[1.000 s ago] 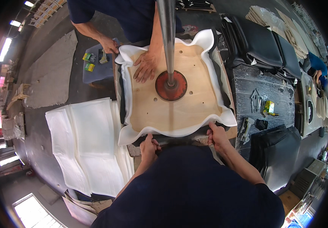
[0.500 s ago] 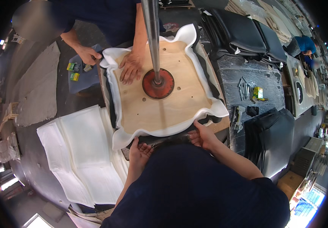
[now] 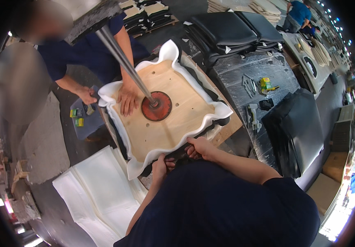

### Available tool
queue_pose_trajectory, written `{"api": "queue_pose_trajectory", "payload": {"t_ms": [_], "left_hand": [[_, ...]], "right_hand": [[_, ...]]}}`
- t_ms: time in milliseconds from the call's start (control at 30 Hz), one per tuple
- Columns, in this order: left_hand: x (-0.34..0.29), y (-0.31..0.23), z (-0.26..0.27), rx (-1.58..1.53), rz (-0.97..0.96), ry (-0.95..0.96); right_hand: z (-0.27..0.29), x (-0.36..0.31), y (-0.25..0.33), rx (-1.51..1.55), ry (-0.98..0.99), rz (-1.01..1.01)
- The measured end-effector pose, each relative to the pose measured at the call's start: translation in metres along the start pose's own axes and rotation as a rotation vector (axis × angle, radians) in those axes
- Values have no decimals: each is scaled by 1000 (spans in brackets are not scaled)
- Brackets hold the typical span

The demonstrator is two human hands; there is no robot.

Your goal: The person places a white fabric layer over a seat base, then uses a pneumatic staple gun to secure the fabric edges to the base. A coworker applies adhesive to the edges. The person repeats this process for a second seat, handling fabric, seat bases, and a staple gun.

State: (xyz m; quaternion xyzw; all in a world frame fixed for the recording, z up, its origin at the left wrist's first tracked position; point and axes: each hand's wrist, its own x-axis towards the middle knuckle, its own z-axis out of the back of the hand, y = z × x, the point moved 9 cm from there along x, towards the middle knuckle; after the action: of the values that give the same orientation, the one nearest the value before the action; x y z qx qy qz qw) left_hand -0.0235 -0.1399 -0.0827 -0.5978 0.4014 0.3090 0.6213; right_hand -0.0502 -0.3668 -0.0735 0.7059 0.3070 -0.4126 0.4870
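Note:
A pale plywood seat board (image 3: 185, 90) with small holes lies on white padding (image 3: 223, 111), whose wavy edges stand up around it. Under the padding a black cover (image 3: 120, 144) shows along the rim. A red round plate (image 3: 167, 112) on a metal rod (image 3: 124, 61) sits on the board's middle. At the near edge my left hand (image 3: 160, 168) is closed on the black cover, thumb beside the padding. To its right my right hand (image 3: 199, 148) pinches the same edge, its fingers curled. What lies under my fingers is partly hidden.
Across the board a co-worker's hand (image 3: 129, 99) presses on the plywood; the other hand (image 3: 87, 95) is by the far-left corner. White sheets (image 3: 103, 181) lie at left. Black covers (image 3: 226, 31) are stacked at right on a table with a staple gun (image 3: 253, 117).
My view has turned, so the board appears rotated and further left. My hands have come closer together along the near edge, and my left fingers have curled in. The co-worker's hands stay at the board.

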Motion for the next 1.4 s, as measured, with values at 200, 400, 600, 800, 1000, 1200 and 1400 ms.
{"api": "queue_pose_trajectory", "payload": {"t_ms": [200,400,600,800,1000,1200,1400], "left_hand": [[-11,4,11,61,-180,-88],[-34,35,42,-290,15,45],[-23,53,105,-762,65,-110],[-10,32,108,-671,-20,-124],[-17,7,126,-647,-115,-207],[-34,-7,130,-498,-229,-226],[-83,-85,24,33,-625,92]], "right_hand": [[8,-8,0,-75,-112,240],[51,-25,-3,256,-5,89],[103,-25,-7,612,-223,103],[112,-13,7,660,-382,197],[135,-16,26,603,-487,383],[136,-36,42,303,-139,411],[257,-59,-7,348,-70,337]]}}
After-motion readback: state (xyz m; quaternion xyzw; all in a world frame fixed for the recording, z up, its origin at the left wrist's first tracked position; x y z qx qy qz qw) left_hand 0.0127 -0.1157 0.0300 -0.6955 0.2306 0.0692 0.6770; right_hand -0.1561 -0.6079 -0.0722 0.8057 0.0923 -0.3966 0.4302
